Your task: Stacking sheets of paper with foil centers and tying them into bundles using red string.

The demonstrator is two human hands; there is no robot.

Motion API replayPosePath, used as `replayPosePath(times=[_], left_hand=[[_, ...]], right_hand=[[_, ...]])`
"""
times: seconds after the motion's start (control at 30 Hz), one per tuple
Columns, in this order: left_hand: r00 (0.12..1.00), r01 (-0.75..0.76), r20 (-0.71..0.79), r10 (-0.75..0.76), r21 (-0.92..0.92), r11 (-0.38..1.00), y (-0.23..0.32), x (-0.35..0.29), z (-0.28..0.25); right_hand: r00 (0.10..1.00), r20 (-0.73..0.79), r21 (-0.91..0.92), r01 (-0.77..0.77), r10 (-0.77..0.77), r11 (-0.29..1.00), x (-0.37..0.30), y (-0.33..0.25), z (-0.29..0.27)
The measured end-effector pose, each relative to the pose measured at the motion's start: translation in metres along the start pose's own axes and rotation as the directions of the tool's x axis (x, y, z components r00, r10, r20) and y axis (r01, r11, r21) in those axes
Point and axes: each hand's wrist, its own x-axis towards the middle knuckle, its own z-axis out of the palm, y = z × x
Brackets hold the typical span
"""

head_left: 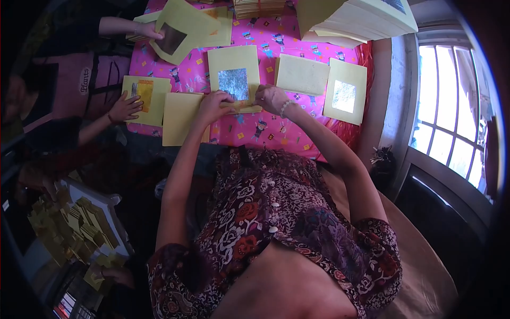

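A pale yellow paper sheet (pixel 232 57) with a shiny silver square (pixel 234 84) lies in front of me on the pink table. My left hand (pixel 215 106) is closed at its lower left edge, with the fingers bent over the paper. At the lower right corner, my right hand (pixel 272 101) pinches the same edge, and a bracelet circles that wrist. A narrow strip of the bottom edge shows between the two hands; whether it is folded I cannot tell. Beside my left forearm lies a plain yellow sheet (pixel 179 121), partly under the arm.
Right of my hands lie a pile of plain yellow sheets (pixel 303 75) and another with a silver square (pixel 345 94). Tall yellow stacks (pixel 345 24) stand behind. At left, another person's hands touch a sheet with an orange patch (pixel 146 98) and a sheet with a dark square (pixel 183 26).
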Motion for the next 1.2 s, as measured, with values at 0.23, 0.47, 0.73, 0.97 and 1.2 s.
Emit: replayPosePath(times=[0.23, 0.47, 0.73, 0.97, 1.2], left_hand=[[0.999, 0.033, 0.009, -0.033, -0.023, 0.999, 0.001, 0.002, -0.001], [0.995, -0.101, 0.006, 0.103, 0.234, 0.967, 0.005, -0.001, 0.000], [0.994, -0.107, 0.007, 0.110, 0.289, 0.951, 0.007, -0.006, 0.002], [0.994, -0.111, 0.021, 0.109, 0.278, 0.954, 0.004, -0.006, 0.004], [0.993, -0.120, 0.011, 0.122, 0.275, 0.954, 0.004, -0.005, 0.007]], right_hand=[[1.000, 0.016, -0.004, -0.015, 0.015, 1.000, 0.002, 0.001, -0.001], [0.998, 0.066, -0.368, 0.026, -0.002, 0.930, -0.006, -0.021, -0.002], [0.999, 0.048, -0.180, 0.031, -0.022, 0.983, 0.000, -0.009, 0.001], [0.998, 0.062, -0.114, 0.016, -0.009, 0.993, 0.006, -0.006, -0.002], [0.998, 0.067, -0.092, -0.003, 0.010, 0.996, 0.006, -0.001, -0.001]])
